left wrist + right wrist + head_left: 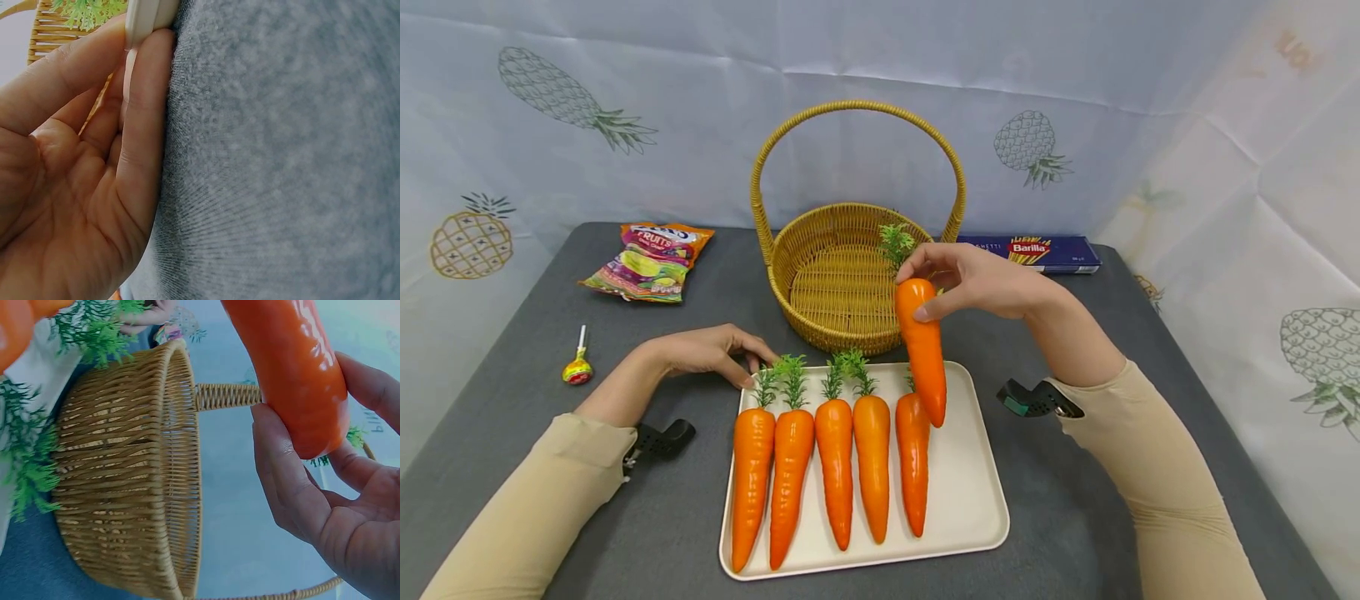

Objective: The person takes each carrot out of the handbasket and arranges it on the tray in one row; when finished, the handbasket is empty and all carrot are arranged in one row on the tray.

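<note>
In the head view, my right hand (988, 279) holds an orange carrot (927, 358) by its thick top, thumb on one side and fingers on the other. The carrot hangs tip down above the right part of a white tray (966, 483), its green leaves showing behind the hand. My left hand (700, 350) is at the tray's far left corner. The left wrist view shows its thumb and a finger pinching the tray rim (142, 22). Several more carrots (833, 467) lie side by side on the tray, leaves toward the wicker basket (842, 337).
The basket has a tall arched handle (857, 106) and stands just behind the tray. A colourful candy bag (651, 260) and a lollipop (577, 367) lie at the left. Back right, a blue Barilla spaghetti box (1060, 252) rests near the table's rear edge.
</note>
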### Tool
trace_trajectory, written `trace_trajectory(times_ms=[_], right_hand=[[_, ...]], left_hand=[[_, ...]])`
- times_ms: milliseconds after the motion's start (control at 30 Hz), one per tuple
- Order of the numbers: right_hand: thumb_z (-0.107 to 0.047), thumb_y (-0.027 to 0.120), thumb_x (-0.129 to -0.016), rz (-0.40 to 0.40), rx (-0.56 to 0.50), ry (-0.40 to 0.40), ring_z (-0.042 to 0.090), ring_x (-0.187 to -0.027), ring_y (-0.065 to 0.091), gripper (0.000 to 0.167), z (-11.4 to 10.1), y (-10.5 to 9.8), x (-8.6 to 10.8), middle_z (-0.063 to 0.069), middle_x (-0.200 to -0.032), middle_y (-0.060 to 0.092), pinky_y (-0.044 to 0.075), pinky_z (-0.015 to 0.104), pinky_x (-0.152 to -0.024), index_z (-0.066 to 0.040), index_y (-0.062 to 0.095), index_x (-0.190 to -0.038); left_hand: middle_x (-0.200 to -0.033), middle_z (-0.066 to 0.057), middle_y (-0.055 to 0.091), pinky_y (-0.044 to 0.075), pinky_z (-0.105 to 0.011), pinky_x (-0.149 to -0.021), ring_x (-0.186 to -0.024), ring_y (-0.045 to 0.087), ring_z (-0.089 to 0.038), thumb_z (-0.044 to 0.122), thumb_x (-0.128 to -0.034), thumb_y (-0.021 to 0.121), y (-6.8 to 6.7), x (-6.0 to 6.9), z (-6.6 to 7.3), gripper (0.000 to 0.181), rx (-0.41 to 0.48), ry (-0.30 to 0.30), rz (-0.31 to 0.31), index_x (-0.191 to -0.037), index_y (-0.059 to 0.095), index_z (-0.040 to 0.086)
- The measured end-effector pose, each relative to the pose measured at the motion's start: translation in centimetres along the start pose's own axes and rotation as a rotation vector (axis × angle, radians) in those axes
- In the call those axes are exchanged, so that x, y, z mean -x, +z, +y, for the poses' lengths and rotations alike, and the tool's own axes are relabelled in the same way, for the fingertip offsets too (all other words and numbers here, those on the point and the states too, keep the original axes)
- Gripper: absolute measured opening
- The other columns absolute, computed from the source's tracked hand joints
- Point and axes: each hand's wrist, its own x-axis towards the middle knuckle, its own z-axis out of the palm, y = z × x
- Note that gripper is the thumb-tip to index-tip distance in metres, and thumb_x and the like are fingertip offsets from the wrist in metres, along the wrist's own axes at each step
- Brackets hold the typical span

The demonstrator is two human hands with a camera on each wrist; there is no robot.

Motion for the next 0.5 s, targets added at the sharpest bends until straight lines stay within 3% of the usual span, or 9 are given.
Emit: trace_trajectory(times_ms=[500], right_hand=[[-0.006,0.073,-0.086,-0.002,-0.053,0.055,0.025,-0.106,0.062,0.044,3.2,0.5,2.5,0.009,-0.123,0.057,0.057,0.037,-0.084,-0.002,0.054,-0.126]], left_hand=[[-0.104,-0.007,0.062,0.052,-0.028,-0.074,-0.090,0.057,-0.012,0.013,-0.0874,0.071,0.0,0.0,0.0,0.051,0.006,0.002,-0.001,-0.135,0.058,0.000]])
